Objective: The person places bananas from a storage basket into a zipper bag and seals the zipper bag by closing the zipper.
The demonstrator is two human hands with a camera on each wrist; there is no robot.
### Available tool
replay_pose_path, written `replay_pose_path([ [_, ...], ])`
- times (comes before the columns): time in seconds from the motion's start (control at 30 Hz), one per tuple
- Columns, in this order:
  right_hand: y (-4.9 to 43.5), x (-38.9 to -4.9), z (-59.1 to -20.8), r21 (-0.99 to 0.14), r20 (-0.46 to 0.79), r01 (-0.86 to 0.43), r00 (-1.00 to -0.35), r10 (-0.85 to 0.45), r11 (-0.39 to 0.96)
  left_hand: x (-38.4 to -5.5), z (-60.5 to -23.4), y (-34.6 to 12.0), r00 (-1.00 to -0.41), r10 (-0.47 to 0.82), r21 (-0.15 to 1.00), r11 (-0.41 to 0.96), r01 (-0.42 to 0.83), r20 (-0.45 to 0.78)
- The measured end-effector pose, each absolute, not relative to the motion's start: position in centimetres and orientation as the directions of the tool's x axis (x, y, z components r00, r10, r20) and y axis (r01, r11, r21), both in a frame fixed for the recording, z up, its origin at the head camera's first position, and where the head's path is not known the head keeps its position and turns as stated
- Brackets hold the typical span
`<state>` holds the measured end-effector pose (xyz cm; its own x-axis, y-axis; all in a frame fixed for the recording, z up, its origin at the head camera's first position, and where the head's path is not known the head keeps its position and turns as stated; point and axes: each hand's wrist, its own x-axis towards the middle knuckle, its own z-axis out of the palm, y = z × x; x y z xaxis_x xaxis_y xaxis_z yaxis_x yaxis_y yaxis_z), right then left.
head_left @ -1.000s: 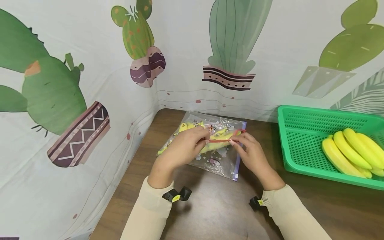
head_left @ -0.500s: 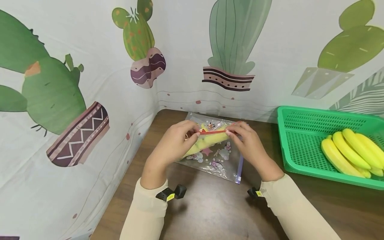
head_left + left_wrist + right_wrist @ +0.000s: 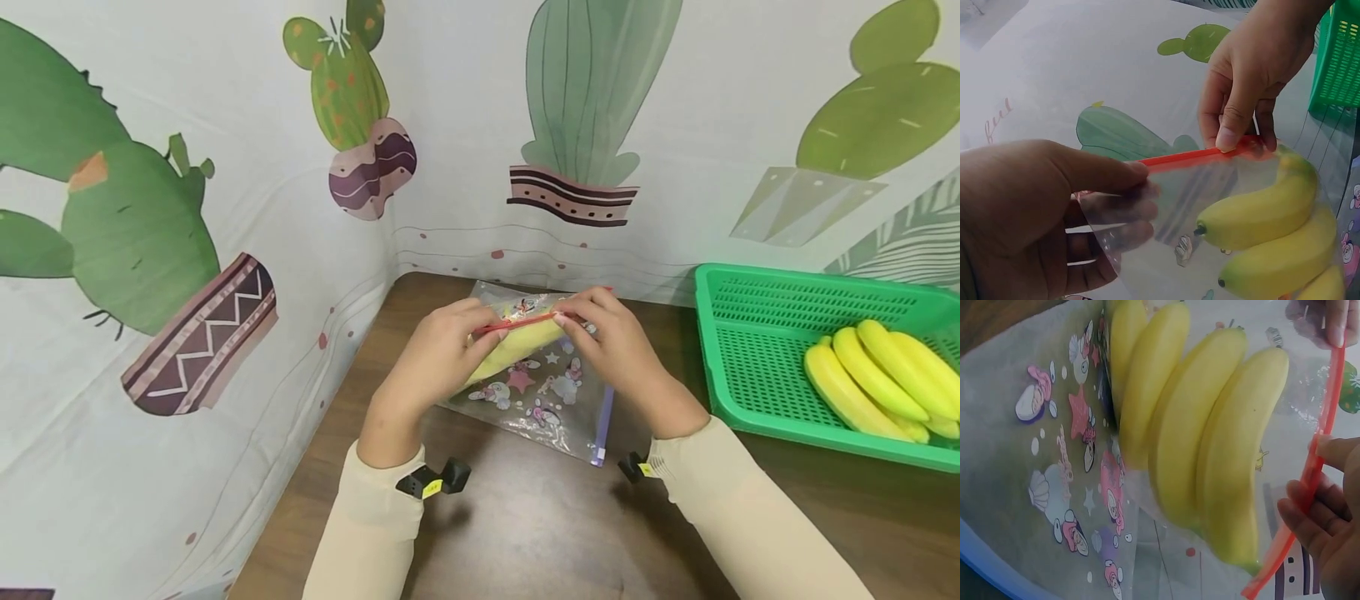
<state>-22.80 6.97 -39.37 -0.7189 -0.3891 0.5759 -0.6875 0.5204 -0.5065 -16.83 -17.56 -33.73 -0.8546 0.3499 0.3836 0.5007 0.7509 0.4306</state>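
Note:
Yellow bananas lie inside a clear zip bag with a red zip strip along its mouth. At one end of that strip, my left hand pinches the edge between thumb and fingers. Farther along it my right hand pinches the strip too, thumb on one side and fingers on the other. The mouth is held raised between both hands, and the bananas show below it. Beneath sits a second clear bag with sea-themed prints and a purple zip edge, flat on the table.
On the right a green plastic basket holds a bunch of bananas. A brown wooden table carries everything. Behind and to the left hangs a white cloth printed with cacti.
Both hands have moved left and farther back, lifting the red zip strip. More of the lower bag's print shows now. The basket has stayed in place.

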Motion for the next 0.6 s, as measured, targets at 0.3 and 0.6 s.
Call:
replay_pose_path([
  [0.3, 7.11, -23.09, -39.12, -0.476, 0.588, -0.701, -0.703, -0.4, 0.531, -16.83, -33.71, -17.49, -0.833, 0.343, 0.435, 0.729, 0.528, 0.435],
  [0.6, 7.31, -23.33, -39.16, -0.464, 0.591, -0.7, -0.701, -0.399, 0.543, -16.88, -33.77, -17.53, -0.842, 0.33, 0.452, 0.729, 0.514, 0.426],
])
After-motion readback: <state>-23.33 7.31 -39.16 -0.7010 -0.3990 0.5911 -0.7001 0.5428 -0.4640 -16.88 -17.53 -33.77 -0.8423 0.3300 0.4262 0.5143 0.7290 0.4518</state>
